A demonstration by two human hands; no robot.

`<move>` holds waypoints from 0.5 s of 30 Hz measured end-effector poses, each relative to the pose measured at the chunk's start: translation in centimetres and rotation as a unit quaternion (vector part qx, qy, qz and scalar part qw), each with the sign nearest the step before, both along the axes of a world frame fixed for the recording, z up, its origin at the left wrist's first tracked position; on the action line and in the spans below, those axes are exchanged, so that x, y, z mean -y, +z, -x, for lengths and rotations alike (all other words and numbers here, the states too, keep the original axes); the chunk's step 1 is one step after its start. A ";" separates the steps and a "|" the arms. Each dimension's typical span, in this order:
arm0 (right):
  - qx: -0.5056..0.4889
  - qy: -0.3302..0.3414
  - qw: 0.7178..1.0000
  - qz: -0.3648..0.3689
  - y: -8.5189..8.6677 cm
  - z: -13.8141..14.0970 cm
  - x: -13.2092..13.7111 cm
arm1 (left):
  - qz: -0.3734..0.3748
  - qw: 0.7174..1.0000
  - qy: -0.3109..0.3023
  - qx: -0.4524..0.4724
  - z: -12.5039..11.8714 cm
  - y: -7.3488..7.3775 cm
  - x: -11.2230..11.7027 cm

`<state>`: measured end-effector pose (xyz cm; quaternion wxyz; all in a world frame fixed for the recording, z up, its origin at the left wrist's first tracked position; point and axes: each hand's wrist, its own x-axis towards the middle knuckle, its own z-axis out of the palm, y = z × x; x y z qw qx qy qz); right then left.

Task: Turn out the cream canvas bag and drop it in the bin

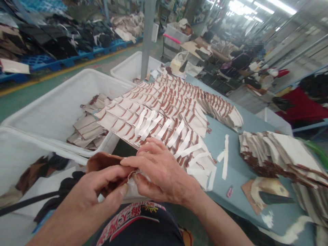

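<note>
Close to my body, both hands hold a brown leather-like piece (104,160) with a pale underside. My left hand (99,191) pinches its edge between thumb and fingers. From the other side, my right hand (159,171) grips the same edge, fingertips almost meeting the left ones. The piece is folded or curled there, and my fingers cover much of it. Just beyond my right hand, white strips (164,129) lie across overlapping rows of off-white pieces with brown edges (120,114) on the table.
The blue-green table (217,153) also carries stacked pale pieces (289,150), a tape dispenser-like item (271,193) and a small pink object (230,191). White bins (51,99) stand at the left, one holding similar pieces. A grey post (148,37) rises behind. A person (238,61) is farther back.
</note>
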<state>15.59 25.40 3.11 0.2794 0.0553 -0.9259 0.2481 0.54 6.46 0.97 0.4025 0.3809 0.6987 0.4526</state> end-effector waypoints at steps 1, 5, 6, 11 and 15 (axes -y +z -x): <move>0.003 -0.004 1.000 -0.015 0.0 0.0 0.0 | -0.002 1.000 0.000 -0.014 -0.1 0.2 0.0; 0.023 0.006 0.999 -0.032 0.1 -0.1 0.0 | -0.001 0.999 0.041 0.000 -1.4 2.1 -0.3; 0.028 0.010 0.999 -0.029 0.1 -0.1 0.0 | 0.011 0.998 0.056 0.011 -1.9 2.6 -0.2; 0.076 0.084 0.991 0.069 -0.1 -0.1 -0.3 | 0.022 0.996 0.076 -0.049 -3.6 3.6 0.4; 0.060 0.091 0.985 0.131 -0.6 -0.3 0.1 | -0.028 0.985 0.049 -0.165 -3.3 2.8 1.0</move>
